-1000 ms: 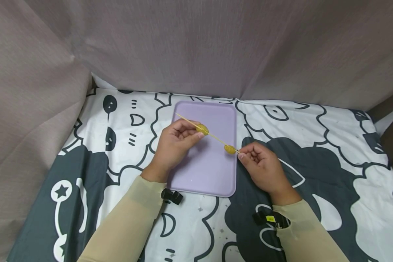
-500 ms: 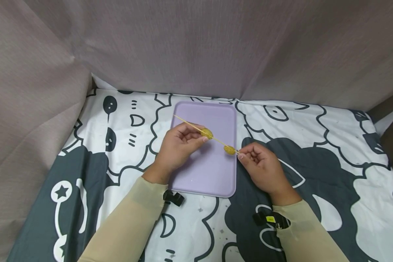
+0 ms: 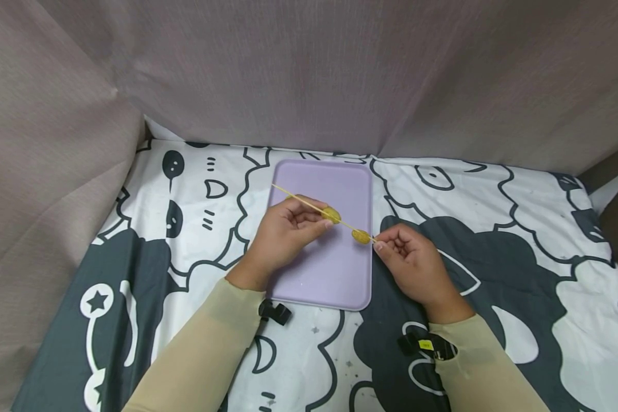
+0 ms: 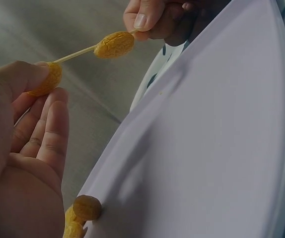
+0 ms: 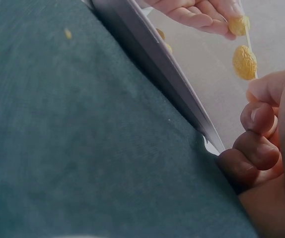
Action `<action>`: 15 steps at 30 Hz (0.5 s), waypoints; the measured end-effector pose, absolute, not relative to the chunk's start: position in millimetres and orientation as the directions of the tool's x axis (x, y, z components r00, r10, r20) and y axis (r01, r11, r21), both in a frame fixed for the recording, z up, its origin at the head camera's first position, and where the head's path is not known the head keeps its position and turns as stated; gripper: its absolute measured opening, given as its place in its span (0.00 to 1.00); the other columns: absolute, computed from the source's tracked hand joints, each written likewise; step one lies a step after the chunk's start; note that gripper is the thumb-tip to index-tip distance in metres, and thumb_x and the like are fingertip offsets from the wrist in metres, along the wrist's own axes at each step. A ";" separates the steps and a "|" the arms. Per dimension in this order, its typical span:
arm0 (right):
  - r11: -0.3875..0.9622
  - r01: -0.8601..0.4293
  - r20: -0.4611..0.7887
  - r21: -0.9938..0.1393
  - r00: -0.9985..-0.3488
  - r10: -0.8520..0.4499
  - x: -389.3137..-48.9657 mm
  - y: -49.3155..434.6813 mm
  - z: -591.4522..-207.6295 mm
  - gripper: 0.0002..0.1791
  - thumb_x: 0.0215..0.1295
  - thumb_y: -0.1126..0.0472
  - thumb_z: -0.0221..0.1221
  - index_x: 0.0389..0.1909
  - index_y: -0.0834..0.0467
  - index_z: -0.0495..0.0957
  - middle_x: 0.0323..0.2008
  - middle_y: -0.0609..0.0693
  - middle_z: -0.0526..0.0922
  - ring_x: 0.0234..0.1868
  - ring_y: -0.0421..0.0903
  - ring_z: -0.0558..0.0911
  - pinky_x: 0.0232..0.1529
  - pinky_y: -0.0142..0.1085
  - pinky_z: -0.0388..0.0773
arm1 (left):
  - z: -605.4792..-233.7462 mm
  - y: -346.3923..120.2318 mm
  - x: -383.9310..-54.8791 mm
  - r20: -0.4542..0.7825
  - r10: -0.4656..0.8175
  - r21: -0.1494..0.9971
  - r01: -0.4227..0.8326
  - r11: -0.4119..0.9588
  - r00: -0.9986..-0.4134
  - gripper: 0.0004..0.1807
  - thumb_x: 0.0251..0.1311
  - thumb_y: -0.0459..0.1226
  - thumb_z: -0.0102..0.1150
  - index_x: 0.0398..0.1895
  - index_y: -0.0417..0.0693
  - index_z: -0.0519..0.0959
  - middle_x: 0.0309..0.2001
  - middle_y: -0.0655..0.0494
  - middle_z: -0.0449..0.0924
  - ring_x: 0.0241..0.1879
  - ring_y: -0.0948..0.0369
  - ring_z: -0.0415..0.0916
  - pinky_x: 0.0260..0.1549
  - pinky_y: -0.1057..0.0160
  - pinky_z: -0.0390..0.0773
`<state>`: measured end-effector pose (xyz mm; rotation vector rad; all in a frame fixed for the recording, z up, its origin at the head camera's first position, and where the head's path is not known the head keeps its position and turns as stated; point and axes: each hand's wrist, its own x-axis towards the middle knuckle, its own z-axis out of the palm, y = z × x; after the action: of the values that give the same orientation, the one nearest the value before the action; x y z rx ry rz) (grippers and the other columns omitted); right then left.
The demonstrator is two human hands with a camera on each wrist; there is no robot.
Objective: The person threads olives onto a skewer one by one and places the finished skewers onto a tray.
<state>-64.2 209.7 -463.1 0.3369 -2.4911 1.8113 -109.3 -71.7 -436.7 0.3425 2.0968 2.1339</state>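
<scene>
My right hand (image 3: 414, 263) pinches the lower right end of a thin bamboo skewer (image 3: 346, 225). Close to those fingertips a yellow, wrinkled dried fruit (image 3: 361, 236) is threaded on the stick. My left hand (image 3: 288, 234) pinches a second yellow dried fruit (image 3: 331, 214) between thumb and fingers, a short gap up the skewer from the first. Beyond the left hand the skewer's bare end points to the upper left. Both hands are over or beside a lilac tray (image 3: 321, 286). In the left wrist view several more dried fruits (image 4: 86, 208) lie on the tray, mostly hidden from the head view.
A black, white and grey patterned cloth (image 3: 515, 240) covers the table under the tray. Brownish-grey curtain fabric (image 3: 309, 74) hangs along the back and left. Each wrist wears a small black camera (image 3: 274, 312).
My left hand has slid down and right along the skewer with the second fruit, bringing it nearer the first. More bare stick shows behind it. The right hand has stayed still.
</scene>
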 end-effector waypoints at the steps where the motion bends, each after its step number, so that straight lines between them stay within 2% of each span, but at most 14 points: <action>1: 0.291 -0.202 0.164 -0.935 -0.975 -0.150 -64.3 209.7 -463.2 0.02 0.79 0.72 0.65 0.46 0.64 0.85 0.28 0.45 0.80 0.24 0.38 0.75 0.24 0.30 0.75 | -436.8 -71.3 -109.3 0.073 0.254 0.997 0.070 -0.022 -0.964 0.17 0.67 0.26 0.77 0.57 0.34 0.87 0.51 0.41 0.91 0.46 0.62 0.91 0.47 0.68 0.93; 15: 0.284 -0.205 0.166 -0.936 -0.974 -0.156 -64.3 209.3 -464.2 0.02 0.78 0.72 0.65 0.46 0.64 0.86 0.29 0.46 0.81 0.25 0.39 0.76 0.25 0.29 0.76 | -437.3 -68.8 -108.3 0.033 0.289 0.998 0.047 0.041 -0.957 0.17 0.67 0.29 0.78 0.57 0.38 0.89 0.49 0.45 0.93 0.45 0.59 0.92 0.47 0.63 0.95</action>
<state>-64.3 209.3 -464.2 0.3495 -2.4833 1.8214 -108.3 -68.8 -437.3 0.3488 2.1300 2.0310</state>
